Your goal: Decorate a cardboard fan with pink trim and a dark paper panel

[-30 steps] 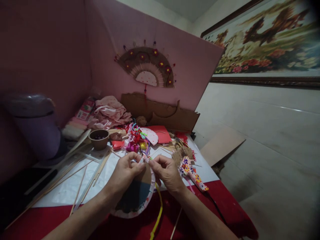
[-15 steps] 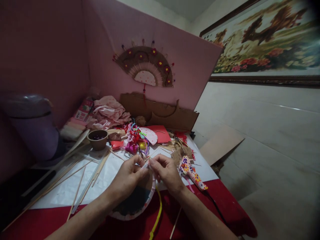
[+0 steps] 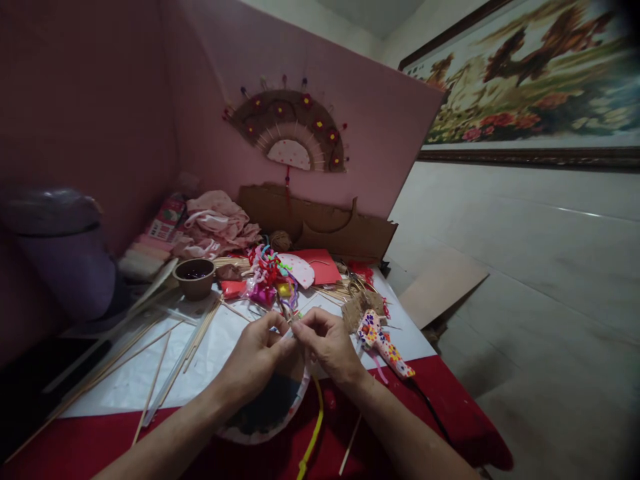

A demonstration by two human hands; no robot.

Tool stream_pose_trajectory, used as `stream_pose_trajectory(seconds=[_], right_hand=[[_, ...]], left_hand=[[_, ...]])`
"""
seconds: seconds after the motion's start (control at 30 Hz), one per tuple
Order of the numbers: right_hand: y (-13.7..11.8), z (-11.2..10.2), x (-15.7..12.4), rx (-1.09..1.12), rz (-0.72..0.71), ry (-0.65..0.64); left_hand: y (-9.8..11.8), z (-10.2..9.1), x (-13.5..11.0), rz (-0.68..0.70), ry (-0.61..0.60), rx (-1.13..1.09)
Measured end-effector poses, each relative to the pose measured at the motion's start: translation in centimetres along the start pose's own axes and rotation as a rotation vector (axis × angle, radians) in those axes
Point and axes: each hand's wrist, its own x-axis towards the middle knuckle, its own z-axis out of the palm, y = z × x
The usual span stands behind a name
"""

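Both of my hands meet at the top edge of a half-round fan piece [image 3: 270, 410] lying on the red-covered table [image 3: 450, 427]: my left hand [image 3: 255, 357] and right hand [image 3: 325, 343] pinch its pale trim between fingertips. Just right of them lies a flowered glue gun [image 3: 383, 343]; a yellow ribbon [image 3: 313, 433] trails toward me.

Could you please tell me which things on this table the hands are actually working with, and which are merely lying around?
In hand:
left hand and right hand, pinching the rim of the round fan piece
yellow ribbon hanging from it

Lying about:
brown bowl
ribbon heap
bamboo sticks
patterned glue gun
pink cloth
cardboard cutouts
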Motion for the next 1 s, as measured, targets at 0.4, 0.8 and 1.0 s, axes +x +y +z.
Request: stream_pose_trajectory(seconds=[0.4,0.8,1.0], right_hand=[[-0.1,-0.1,0.0,0.095,0.068,-0.019],[0.2,-0.4,0.5,0.251,0.139,-0.038],[0.7,-0.5,0.8,0.376,0.177,-0.031]], left_hand=[[0.4,0.0,-0.1,-0.042,0.035,-0.098],[0.6,-0.2,0.4,-0.057,-0.049,-0.276],[1.3,-0.3,0.0,-0.072,-0.052,-0.178]])
